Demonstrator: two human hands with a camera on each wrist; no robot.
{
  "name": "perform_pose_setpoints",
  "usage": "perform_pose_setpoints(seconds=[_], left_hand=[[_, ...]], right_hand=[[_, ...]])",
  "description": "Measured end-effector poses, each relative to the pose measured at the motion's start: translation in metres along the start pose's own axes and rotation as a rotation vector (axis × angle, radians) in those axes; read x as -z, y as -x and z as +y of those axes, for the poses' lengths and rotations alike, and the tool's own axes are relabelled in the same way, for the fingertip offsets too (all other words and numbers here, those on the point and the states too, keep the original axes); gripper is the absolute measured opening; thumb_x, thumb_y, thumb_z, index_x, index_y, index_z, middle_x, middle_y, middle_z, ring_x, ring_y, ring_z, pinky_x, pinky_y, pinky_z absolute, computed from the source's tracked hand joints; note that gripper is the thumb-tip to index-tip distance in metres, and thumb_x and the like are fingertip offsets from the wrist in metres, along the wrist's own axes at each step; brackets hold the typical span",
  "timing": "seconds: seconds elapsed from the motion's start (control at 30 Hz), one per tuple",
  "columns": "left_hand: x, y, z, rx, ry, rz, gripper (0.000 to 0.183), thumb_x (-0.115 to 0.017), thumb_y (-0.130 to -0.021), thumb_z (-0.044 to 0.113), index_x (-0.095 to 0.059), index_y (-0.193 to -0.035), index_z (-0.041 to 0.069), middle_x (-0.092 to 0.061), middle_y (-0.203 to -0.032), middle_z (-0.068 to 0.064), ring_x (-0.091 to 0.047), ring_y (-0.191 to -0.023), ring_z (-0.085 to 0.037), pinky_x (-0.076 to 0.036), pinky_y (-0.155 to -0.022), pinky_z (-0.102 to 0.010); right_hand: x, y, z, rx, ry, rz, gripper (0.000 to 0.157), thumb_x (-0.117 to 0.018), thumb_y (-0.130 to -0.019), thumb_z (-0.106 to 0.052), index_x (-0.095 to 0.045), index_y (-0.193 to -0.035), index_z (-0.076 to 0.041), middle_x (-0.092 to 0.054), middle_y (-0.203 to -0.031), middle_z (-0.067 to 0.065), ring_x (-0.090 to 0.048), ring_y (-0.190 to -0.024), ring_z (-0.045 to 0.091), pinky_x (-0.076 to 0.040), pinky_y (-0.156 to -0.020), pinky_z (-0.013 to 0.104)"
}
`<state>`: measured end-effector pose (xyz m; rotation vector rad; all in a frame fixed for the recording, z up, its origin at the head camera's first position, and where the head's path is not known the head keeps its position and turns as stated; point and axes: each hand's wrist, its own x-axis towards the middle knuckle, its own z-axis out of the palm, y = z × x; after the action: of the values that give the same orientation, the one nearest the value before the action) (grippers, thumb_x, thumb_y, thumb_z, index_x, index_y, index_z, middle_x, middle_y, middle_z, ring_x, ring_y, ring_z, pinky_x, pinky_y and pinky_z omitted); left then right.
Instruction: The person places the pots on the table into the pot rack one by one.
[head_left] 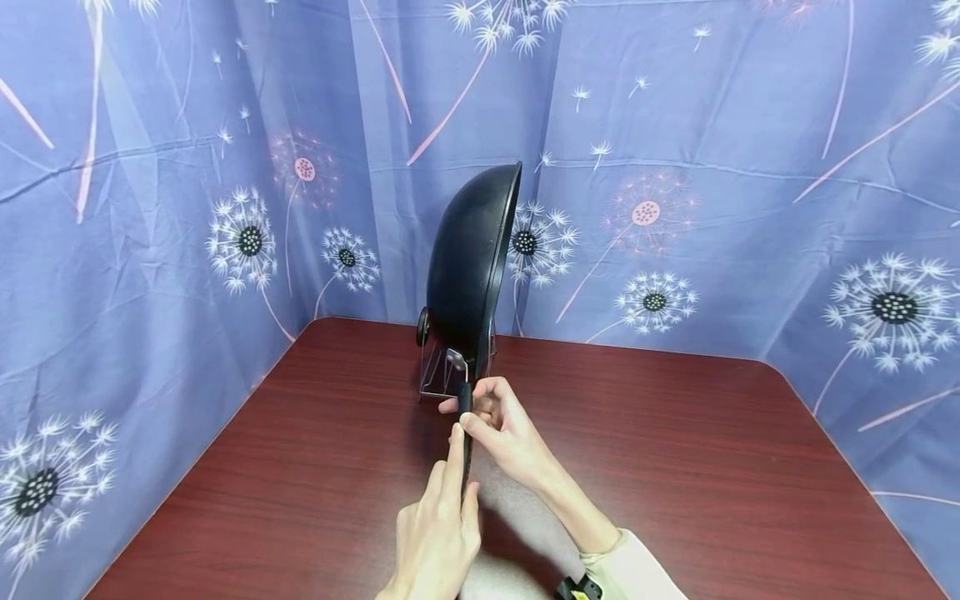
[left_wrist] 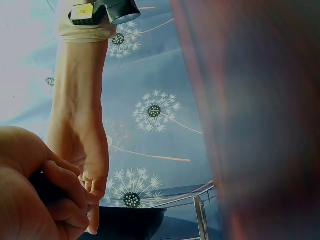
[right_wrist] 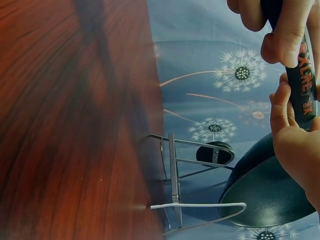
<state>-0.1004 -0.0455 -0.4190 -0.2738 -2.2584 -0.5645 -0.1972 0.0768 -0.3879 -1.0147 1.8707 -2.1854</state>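
A black wok [head_left: 472, 250] stands tilted up on its side, its rounded underside facing left and its long handle pointing toward me. My left hand [head_left: 438, 525] grips the rear of the black handle [right_wrist: 303, 85], index finger stretched along it. Closer to the pan, my right hand [head_left: 517, 437] pinches the same handle between thumb and fingers. Orange lettering shows on the handle in the right wrist view. Below the wok is a metal wire rack [right_wrist: 174, 170], which the wok's lower edge overlaps in the head view. The wok's inside is mostly hidden there.
A round black knob-like piece [right_wrist: 215, 153] shows at the rack, left of the wok in the head view. The dark red wooden table [head_left: 712, 467] extends to both sides. Blue dandelion-print curtains [head_left: 675, 125] hang behind and at the sides.
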Motion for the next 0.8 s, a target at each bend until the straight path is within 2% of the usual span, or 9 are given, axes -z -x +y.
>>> perform_pose_setpoints(seconds=[0.27,0.5,0.67,0.8], left_hand=[[0.000,0.002,0.004,0.037,0.032,-0.051,0.077,-0.072,-0.083,0.013,-0.038,-0.153,0.010,-0.056,-0.084,0.000,-0.040,-0.040,-0.013,-0.031,-0.039,-0.026],[-0.001,0.004,0.007,0.070,0.103,-0.101,0.075,-0.071,-0.086,0.012,-0.037,-0.153,0.012,-0.057,-0.088,0.001,-0.044,-0.044,-0.012,-0.034,-0.041,-0.026],[-0.002,0.005,0.009,0.107,0.175,-0.141,0.077,-0.069,-0.088,0.010,-0.033,-0.156,0.016,-0.060,-0.096,0.001,-0.047,-0.047,-0.011,-0.036,-0.044,-0.026],[-0.003,0.005,0.012,0.121,0.199,-0.157,0.077,-0.068,-0.088,0.008,-0.032,-0.156,0.015,-0.060,-0.097,-0.001,-0.046,-0.049,-0.008,-0.036,-0.044,-0.026]], right_hand=[[0.003,0.003,0.001,0.008,0.000,0.001,0.026,-0.050,-0.096,0.004,-0.029,-0.111,0.008,-0.060,-0.118,0.039,-0.068,-0.081,0.011,-0.055,-0.078,0.023],[0.007,0.007,0.006,0.004,-0.023,0.001,0.026,-0.050,-0.097,0.003,-0.029,-0.111,0.008,-0.057,-0.119,0.045,-0.069,-0.084,0.011,-0.055,-0.078,0.023],[0.009,0.010,0.007,0.006,-0.016,0.002,0.024,-0.050,-0.098,0.003,-0.030,-0.110,0.008,-0.060,-0.118,0.041,-0.068,-0.082,0.010,-0.055,-0.077,0.023],[0.010,0.011,0.006,-0.015,-0.023,-0.002,0.025,-0.050,-0.098,0.002,-0.029,-0.110,0.008,-0.061,-0.118,0.039,-0.067,-0.081,0.009,-0.054,-0.075,0.021]])
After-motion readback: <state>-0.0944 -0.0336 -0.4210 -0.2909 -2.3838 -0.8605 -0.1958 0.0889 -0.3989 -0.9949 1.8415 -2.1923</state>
